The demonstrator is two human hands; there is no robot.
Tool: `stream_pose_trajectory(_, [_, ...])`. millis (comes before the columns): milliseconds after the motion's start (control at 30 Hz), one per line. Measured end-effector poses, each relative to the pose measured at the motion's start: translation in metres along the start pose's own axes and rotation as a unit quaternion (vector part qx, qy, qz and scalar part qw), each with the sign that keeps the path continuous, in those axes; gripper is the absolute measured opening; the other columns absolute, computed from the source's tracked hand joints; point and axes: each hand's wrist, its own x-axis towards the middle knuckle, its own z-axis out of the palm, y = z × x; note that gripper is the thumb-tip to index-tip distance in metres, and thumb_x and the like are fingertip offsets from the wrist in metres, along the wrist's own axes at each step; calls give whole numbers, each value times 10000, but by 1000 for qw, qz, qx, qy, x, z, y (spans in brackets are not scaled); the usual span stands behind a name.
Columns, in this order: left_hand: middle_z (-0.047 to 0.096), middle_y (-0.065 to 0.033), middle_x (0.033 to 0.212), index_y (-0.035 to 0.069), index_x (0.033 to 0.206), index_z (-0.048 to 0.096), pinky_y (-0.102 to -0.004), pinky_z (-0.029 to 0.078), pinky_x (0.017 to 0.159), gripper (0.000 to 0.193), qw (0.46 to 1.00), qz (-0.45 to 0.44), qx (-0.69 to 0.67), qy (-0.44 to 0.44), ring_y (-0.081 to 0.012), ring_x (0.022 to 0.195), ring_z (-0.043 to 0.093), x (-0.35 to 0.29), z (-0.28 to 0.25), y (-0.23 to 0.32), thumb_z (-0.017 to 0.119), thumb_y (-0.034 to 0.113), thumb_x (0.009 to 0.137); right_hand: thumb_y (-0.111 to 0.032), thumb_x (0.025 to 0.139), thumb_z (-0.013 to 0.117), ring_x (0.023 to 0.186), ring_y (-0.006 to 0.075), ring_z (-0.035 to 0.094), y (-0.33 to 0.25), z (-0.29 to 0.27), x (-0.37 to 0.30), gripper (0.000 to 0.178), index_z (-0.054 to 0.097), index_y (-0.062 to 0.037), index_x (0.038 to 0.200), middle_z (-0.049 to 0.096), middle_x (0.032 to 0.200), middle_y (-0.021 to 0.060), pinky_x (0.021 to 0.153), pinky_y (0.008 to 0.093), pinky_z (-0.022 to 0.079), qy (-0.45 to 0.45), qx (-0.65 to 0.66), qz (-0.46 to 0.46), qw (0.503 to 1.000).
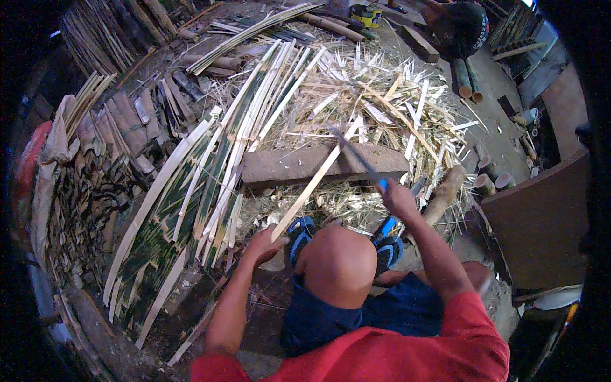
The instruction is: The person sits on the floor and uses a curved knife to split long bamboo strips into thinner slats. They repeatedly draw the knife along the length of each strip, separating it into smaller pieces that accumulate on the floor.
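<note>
My left hand (259, 247) is closed round the near end of a pale bamboo strip (310, 186). The strip slants up and away across a thick wooden block (280, 167) on the ground. In my right hand (400, 200) is a long-bladed knife (360, 159) with a blue end at the grip. Its blade points up and left over the block, and its far part meets or crosses the strip; I cannot tell whether they touch. A second blue-handled blade (387, 226) lies beside my right foot, partly hidden by my leg.
Long green and pale bamboo strips (210, 172) lie fanned out at left. Shavings and offcuts (382, 102) heap beyond the block. A short log (444, 194) lies at right, near a brown board (541, 223). A person in dark clothing (461, 28) is at far right, near bamboo poles (463, 79).
</note>
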Motion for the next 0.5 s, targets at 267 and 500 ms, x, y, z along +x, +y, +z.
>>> stream_pose_trajectory(267, [570,-129,1141,271,1369,514,-516,533,817,510,973,-15,136,184,-396,973,650,-10,1,60,638,185,882,-561,975,462,696,465,659,-78,11,-78,548,510,-47,1163,681,763,239,635,569,512,-157,-39,-181,970])
stream_pose_trajectory(500, [650,-206,1182,159,1341,504,-532,515,895,409,985,-79,140,56,-426,1065,639,11,9,82,479,347,978,-562,975,459,738,448,671,-86,13,-68,559,496,-72,1244,697,854,238,646,546,531,-152,-33,-134,979])
